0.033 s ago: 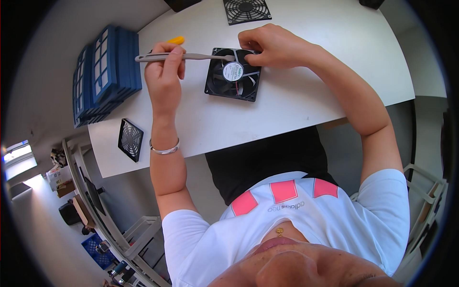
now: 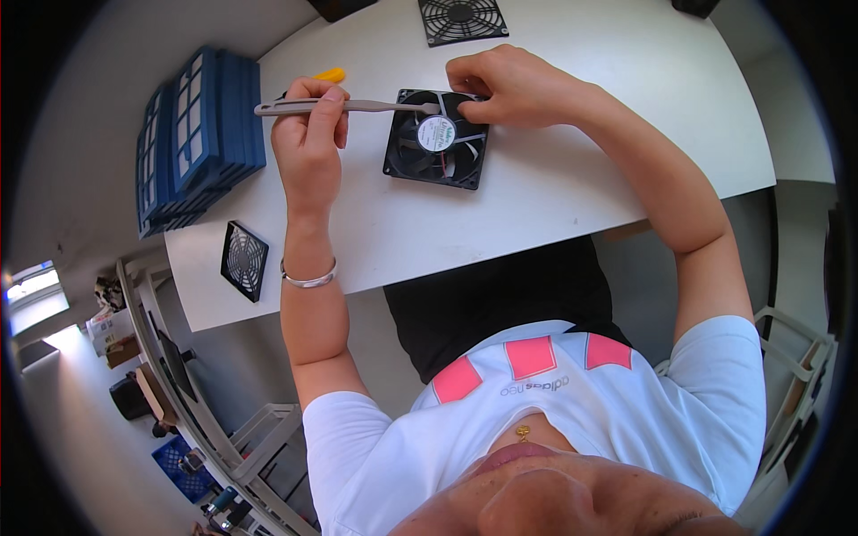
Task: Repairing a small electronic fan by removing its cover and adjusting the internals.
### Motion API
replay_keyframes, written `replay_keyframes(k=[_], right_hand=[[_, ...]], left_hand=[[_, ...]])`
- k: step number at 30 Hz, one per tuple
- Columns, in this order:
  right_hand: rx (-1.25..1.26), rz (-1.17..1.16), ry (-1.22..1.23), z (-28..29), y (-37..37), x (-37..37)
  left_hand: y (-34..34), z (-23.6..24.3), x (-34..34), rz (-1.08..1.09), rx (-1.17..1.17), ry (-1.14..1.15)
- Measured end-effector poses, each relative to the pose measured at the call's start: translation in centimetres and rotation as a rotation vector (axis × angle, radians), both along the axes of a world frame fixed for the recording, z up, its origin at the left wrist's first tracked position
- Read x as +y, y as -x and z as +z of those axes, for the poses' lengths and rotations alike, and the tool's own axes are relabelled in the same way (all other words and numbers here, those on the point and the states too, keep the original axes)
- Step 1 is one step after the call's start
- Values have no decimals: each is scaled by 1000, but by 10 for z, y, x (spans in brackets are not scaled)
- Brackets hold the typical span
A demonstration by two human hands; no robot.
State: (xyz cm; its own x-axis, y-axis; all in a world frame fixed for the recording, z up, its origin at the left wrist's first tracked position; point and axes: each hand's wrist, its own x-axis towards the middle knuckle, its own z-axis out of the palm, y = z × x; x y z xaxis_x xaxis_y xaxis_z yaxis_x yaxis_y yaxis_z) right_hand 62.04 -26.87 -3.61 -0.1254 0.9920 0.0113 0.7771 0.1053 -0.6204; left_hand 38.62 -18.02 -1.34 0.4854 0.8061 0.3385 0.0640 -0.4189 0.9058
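A black square computer fan [image 2: 465,171] with a pale round hub label lies on the white table. My left hand [image 2: 306,143], a silver bangle at its wrist, is closed round the handle of a slim grey brush [image 2: 371,105], shaped like a toothbrush. The brush head reaches into the fan's frame, just above the hub label. At the fan's upper right corner my right hand [image 2: 514,87] grips the frame, its fingertips partly hidden. A yellow object [image 2: 331,75] sits just beyond my left hand, which covers part of it.
Blue frames with white panels [image 2: 192,125] are stacked at the table's left edge. One black fan grille [image 2: 244,261] lies near the left front corner; another grille [image 2: 460,20] is at the far side. The white table's [image 2: 608,183] front edge runs close to my body.
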Motion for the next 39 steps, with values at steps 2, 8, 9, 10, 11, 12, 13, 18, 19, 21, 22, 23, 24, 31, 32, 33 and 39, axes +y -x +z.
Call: replay_keyframes(k=[2,8,9,10,11,12,13,18,19,21,22,23,24,31,32,33,39], right_hand=[[-3,-1,2,-1,-1,0],[-6,5,0,-1,-1,0],[-6,1,1,-1,-1,0],[-6,1,1,0,-1,-1],[-2,-1,14,1,-1,-1],[1,-2,27,2,-1,-1],[1,-3,28,1,-1,-1],[-4,6,15,-1,-2,0],[-4,7,14,0,-2,0],[0,18,41,2,-3,0],[1,17,41,2,-3,0],[23,30,16,2,-3,0],[45,42,-10,2,-3,0],[30,61,38,10,-3,-3],[19,57,56,10,-2,-2],[8,54,75,10,-2,-2],[17,31,58,5,-2,-1]], left_hand=[[0,0,1,-43,-9,27],[-4,-2,-2,-18,27,62],[-6,-3,-5,-38,24,66],[-5,-2,-4,-38,24,66],[-3,0,-4,-14,31,35],[-1,1,-2,11,39,4],[3,3,0,10,39,4],[-2,-2,0,-37,38,69],[-5,-3,-2,-73,26,65],[-2,0,-1,-67,48,34],[0,1,0,-62,71,5],[1,0,0,-63,72,6],[1,0,1,-61,67,5],[-2,0,-3,-21,45,23],[-1,1,-2,-19,44,23],[2,3,0,31,38,-25],[7,4,7,56,30,8]])
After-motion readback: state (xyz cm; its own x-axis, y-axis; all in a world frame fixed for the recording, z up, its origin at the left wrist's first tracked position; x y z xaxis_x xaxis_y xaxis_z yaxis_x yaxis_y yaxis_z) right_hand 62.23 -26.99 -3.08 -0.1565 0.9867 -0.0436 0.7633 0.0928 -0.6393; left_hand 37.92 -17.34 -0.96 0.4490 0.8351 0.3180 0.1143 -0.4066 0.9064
